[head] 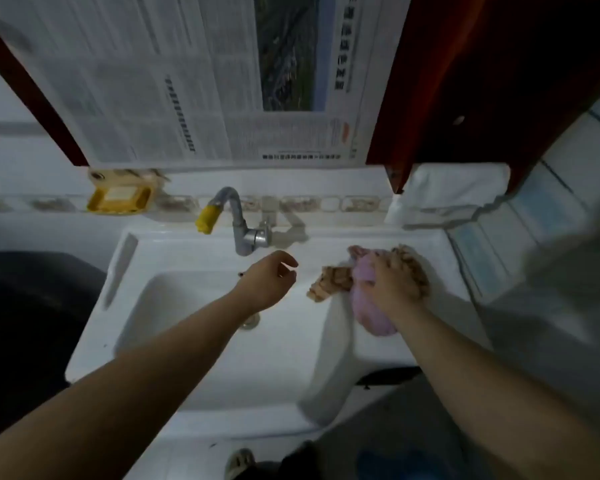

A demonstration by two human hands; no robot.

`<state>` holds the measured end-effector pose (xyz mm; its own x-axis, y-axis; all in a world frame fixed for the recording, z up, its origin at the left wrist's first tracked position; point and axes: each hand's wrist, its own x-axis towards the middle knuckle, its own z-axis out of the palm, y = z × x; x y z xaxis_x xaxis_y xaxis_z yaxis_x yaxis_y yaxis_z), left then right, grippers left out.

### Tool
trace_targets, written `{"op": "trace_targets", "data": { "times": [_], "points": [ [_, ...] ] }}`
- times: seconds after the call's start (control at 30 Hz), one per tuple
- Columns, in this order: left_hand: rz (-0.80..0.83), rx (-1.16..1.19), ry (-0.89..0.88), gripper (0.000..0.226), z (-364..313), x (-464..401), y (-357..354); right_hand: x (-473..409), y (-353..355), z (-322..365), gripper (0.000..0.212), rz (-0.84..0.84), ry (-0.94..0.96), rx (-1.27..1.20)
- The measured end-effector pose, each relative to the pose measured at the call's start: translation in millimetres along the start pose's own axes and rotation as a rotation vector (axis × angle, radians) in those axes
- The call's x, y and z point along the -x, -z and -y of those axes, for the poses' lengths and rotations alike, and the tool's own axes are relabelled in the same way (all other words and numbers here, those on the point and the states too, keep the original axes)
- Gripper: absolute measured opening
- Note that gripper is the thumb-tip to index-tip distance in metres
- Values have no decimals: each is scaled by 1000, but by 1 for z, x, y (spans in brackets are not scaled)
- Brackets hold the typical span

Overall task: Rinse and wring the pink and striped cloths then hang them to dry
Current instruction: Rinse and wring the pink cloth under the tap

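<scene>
The pink cloth [373, 315] and the brown striped cloth [333, 282] lie bunched together on the right ledge of the white sink [125, 265]. My right hand [394, 284] lies on top of both, fingers curled into the bundle. The pink cloth droops over the ledge's edge toward the basin. My left hand [269, 284] hovers over the basin just right of the tap [246, 233], fingers loosely curled and holding nothing. No water is seen running.
The grey tap has a yellow nozzle [208, 219]. A yellow soap dish [120, 199] hangs on the wall at the left. Newspaper [201, 81] covers the wall above. A white towel [454, 188] lies at the back right. The drain [249, 322] sits under my left forearm.
</scene>
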<state>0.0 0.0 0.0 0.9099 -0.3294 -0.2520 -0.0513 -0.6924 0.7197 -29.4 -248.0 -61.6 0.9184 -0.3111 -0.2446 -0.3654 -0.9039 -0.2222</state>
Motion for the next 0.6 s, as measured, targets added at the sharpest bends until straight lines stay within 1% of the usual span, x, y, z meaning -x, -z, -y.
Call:
{"op": "trace_targets", "data": {
  "times": [0.03, 0.1, 0.17, 0.2, 0.27, 0.33, 0.47, 0.53, 0.6],
  "points": [
    [6, 24, 25, 19, 2, -1, -5, 1, -2, -6, 49, 28, -22, 64],
    [0, 38, 66, 19, 7, -4, -14, 1, -11, -18, 38, -6, 15, 159],
    [4, 43, 88, 17, 10, -6, -23, 1, -16, -26, 30, -131, 64, 181],
    [4, 44, 90, 16, 10, -6, -26, 2, -15, -27, 31, -202, 82, 154],
    [-10, 43, 82, 16, 7, -9, -30, 4, -3, -28, 33, -330, 112, 76],
    [-18, 34, 77, 17, 2, -13, -33, 7, 15, -29, 30, -420, 121, -6],
    [-41, 70, 19, 17, -16, -21, -33, 12, 62, -20, 31, -535, 108, -237],
    [-55, 109, -23, 16, -29, -26, -31, 14, 89, -13, 29, -611, 157, -409],
    [-43, 205, -73, 16, -42, -28, -27, 20, 120, 0, 25, -682, 239, -546]
  ]
}}
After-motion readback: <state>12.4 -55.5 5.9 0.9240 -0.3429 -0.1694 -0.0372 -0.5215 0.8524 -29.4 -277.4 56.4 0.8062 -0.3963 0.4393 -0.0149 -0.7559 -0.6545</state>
